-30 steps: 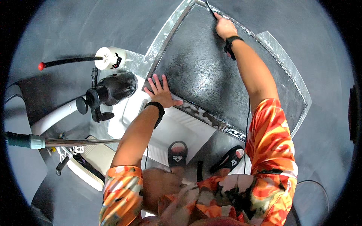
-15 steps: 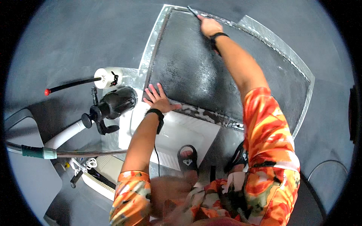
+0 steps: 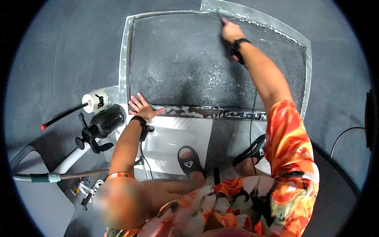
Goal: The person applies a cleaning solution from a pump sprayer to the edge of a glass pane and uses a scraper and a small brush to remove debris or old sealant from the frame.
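Observation:
A large wet dark-grey rectangular panel (image 3: 177,55) lies in front of me, with white suds along its edges. At its near left corner my left hand (image 3: 145,110) is pressed down, fingers spread and holding nothing. My right hand (image 3: 232,31) reaches to the panel's far edge, closed around a slim dark stick-like tool (image 3: 220,16). Motion smears the tool, and its working end cannot be made out. Suds line the far rim near the tool.
Under the panel's near edge sits a white squat toilet pan (image 3: 177,136). To the left stand a black pump spray bottle (image 3: 106,123), a white cylinder (image 3: 94,100) with a red-tipped black rod, a white pipe (image 3: 73,160) and a hose (image 3: 85,173). My sandalled feet are close by.
My right hand has moved rightward along the panel's far edge with the tool. The view has shifted, so the panel sits further left and straighter. My left hand stays spread at the near corner.

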`<state>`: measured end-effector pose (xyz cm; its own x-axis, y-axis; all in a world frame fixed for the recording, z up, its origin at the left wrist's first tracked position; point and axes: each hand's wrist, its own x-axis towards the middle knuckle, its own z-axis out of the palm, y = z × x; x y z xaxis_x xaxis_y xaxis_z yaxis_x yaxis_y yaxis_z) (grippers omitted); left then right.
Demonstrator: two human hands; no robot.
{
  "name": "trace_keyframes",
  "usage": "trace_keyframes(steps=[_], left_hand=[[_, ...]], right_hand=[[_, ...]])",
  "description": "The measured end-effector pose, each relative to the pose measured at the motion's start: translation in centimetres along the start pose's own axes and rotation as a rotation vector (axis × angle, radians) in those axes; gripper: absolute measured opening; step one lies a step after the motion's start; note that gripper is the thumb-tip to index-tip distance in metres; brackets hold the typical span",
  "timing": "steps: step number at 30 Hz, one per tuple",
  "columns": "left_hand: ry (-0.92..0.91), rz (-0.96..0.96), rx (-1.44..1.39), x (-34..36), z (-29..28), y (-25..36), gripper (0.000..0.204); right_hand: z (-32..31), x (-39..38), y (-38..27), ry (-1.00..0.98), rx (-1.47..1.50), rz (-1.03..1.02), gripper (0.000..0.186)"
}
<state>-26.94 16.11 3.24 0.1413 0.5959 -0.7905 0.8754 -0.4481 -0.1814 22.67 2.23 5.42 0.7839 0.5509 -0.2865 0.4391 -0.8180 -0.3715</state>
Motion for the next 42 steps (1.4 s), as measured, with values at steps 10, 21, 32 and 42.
trace_keyframes(steps=[10,21,32,42], left_hand=[[0.218,-0.030,0.005,-2.6,-0.1,3.1,0.151],[0.203,0.719,0.212,-17.9,5.0,27.7,0.112],[0.326,0.656,0.395,-19.0,5.2,30.4,0.114],[0.249,0.752,0.409,-19.4,5.1,34.0,0.097]], right_hand=[[-6.9,-0.7,11.2,0.061,0.016,0.190,0.060],[-5.3,0.2,11.8,0.006,0.016,-0.069,0.054],[-15.1,-1.1,37.9,0.167,-0.139,0.373,0.062],[-14.8,-2.6,39.3,0.218,-0.014,0.354,0.066]])
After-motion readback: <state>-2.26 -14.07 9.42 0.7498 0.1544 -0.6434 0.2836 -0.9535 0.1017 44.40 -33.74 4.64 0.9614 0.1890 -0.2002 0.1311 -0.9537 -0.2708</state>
